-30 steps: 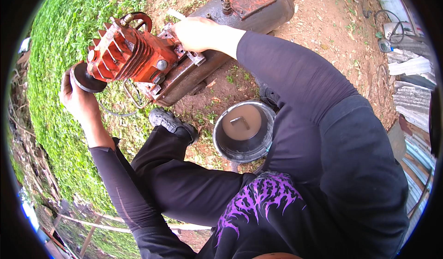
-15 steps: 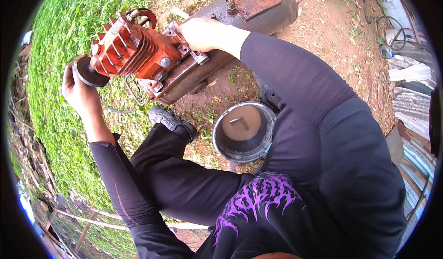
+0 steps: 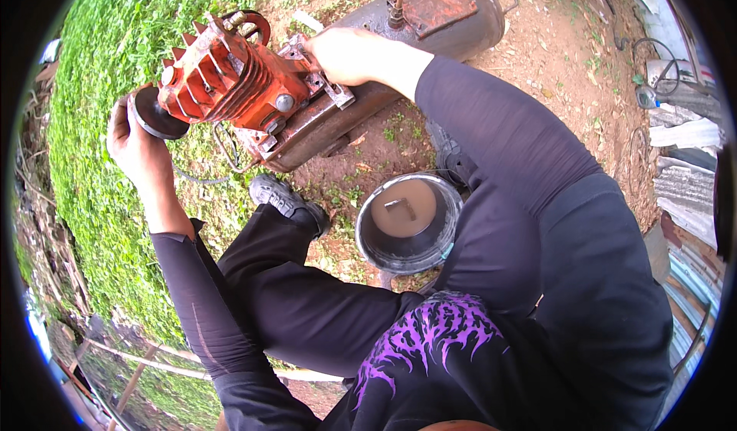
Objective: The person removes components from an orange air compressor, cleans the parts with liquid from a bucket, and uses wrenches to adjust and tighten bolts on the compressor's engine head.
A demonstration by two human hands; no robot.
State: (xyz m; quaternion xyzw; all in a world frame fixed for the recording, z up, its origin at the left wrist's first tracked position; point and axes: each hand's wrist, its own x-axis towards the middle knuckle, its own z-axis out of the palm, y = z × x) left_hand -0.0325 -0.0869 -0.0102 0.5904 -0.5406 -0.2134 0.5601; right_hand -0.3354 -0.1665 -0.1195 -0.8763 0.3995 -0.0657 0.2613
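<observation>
A red finned compressor pump [image 3: 230, 78] sits at an angle on the end of a dark air tank [image 3: 453, 36]. Its left end carries a round black disc-shaped part [image 3: 160, 115]. My left hand [image 3: 138, 147] grips that disc by its rim, the fingers going round behind it. Beside the pump's mounting bracket [image 3: 330, 92], my right hand [image 3: 345, 55] is closed on the pump's base end. Most of the right fingers are hidden by the hand and the metal.
A black bucket [image 3: 367, 239] of murky brown water stands between my legs, with a small bent piece [image 3: 401, 207] in it. My shoe [image 3: 280, 198] is left of the bucket. Grass [image 3: 100, 224] covers the left side; corrugated sheets [image 3: 687, 181] lie along the right.
The whole view has shifted slightly, so pump, tank and bucket appear a little further right. Both hands keep their places on the pump.
</observation>
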